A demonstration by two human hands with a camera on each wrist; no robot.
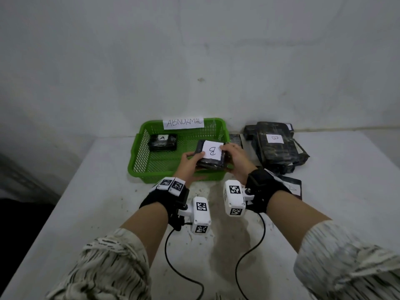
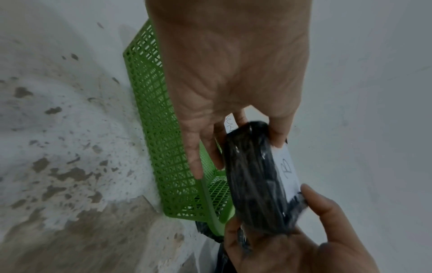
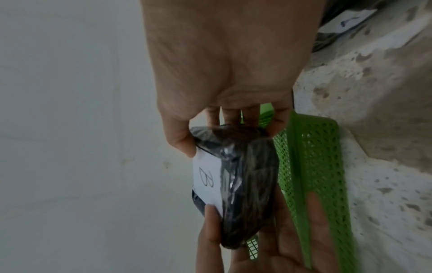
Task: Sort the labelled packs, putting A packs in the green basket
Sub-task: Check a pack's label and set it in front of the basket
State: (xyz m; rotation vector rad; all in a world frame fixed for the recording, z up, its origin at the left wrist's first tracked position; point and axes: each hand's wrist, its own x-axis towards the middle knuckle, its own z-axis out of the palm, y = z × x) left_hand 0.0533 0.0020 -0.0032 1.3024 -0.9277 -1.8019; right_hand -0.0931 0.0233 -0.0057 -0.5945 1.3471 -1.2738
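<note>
A black plastic-wrapped pack with a white paper label marked B (image 1: 211, 155) (image 2: 257, 177) (image 3: 243, 177) hangs over the near right part of the green basket (image 1: 138, 161) (image 2: 163, 147) (image 3: 313, 166). My left hand (image 1: 190, 160) (image 2: 233, 83) grips its left end, thumb on top. My right hand (image 1: 234, 156) (image 3: 222, 73) grips its right end the same way. Inside the basket, at the back left, lies a black pack labelled A (image 1: 162, 142).
A paper sign reading ABNORMAL (image 1: 183, 122) is fixed to the basket's back rim. A pile of black packs, the top one labelled B (image 1: 279, 146), lies right of the basket by the wall. Another black pack with an A label (image 1: 291, 187) lies under my right wrist.
</note>
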